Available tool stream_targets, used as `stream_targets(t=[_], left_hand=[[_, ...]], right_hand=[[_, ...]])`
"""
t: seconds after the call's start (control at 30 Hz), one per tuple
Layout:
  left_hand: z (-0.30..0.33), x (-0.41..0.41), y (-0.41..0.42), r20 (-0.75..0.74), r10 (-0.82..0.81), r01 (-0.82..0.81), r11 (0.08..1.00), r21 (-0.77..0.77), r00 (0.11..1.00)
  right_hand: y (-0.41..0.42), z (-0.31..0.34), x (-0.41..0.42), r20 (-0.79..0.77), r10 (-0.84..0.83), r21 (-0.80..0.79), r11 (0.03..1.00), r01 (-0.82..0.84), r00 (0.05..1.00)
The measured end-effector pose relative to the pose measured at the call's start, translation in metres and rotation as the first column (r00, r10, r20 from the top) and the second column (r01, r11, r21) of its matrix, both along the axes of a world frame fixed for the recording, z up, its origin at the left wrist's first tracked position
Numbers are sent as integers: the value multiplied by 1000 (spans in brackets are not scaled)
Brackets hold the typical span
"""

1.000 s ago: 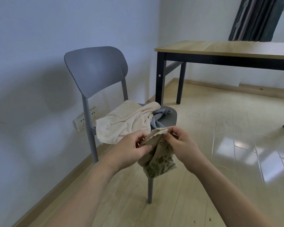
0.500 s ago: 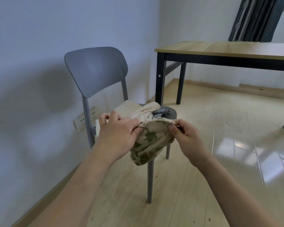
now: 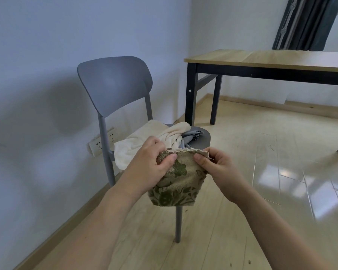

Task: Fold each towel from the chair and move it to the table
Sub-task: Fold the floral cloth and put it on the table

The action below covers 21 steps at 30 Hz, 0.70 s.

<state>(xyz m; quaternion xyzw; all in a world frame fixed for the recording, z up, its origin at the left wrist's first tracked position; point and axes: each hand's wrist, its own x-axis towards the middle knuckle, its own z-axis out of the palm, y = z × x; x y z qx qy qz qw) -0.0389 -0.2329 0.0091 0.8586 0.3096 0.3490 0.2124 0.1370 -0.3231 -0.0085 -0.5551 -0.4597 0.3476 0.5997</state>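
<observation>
Green-patterned towel [image 3: 179, 180] hangs between the left hand [image 3: 151, 168] and right hand [image 3: 216, 166], both pinching its top edge.

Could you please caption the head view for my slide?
Both hands, left and right, pinch a green floral terry towel before the grey plastic chair.

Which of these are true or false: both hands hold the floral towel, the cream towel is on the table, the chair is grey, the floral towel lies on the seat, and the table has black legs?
1. Both hands hold the floral towel. True: left hand and right hand pinch its top edge.
2. The cream towel is on the table. False: it lies on the chair seat.
3. The chair is grey. True.
4. The floral towel lies on the seat. False: it hangs from the hands in front of the chair.
5. The table has black legs. True.
</observation>
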Motion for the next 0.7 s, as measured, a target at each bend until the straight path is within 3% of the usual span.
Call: stream_targets(t=[0.13, 0.23, 0.3, 0.4, 0.43, 0.5, 0.57, 0.63, 0.7], left_hand=[[-5, -2, 7, 91, 57, -32, 966, -258, 994], [-2, -4, 5, 201, 15, 73, 905, -419, 979], [-1, -2, 1, 245, -11, 127, 876, -466, 970], [-4, 2, 0, 284, 17, 129, 863, -488, 959], [-6, 3, 1, 309, 46, 135, 831, -540, 950], [-11, 2, 5, 321, 87, 181, 676, -715, 943], [-17, 0, 4, 223, 16, 174, 569, -804, 975], [-24, -2, 6, 184, -37, 169, 604, -779, 982], [-26, -4, 9, 216, -16, 169, 675, -718, 976]], right_hand=[[-1, 1, 1, 8, 56, -23, 998, -55, 998], [1, 0, -1, 47, 106, -111, 989, -101, 993], [1, -2, -4, 23, 132, -153, 980, -127, 991], [4, -1, -5, 51, 38, -141, 990, -30, 998], [5, -1, -5, 23, -7, -127, 992, 10, 1000], [7, -1, -4, -113, -78, -92, 993, 68, 991], [6, 1, -1, -202, -104, -51, 994, 96, 974], [4, 6, 1, -152, -89, -86, 993, 77, 984], [1, 9, 5, -32, -18, -225, 974, 10, 999]])
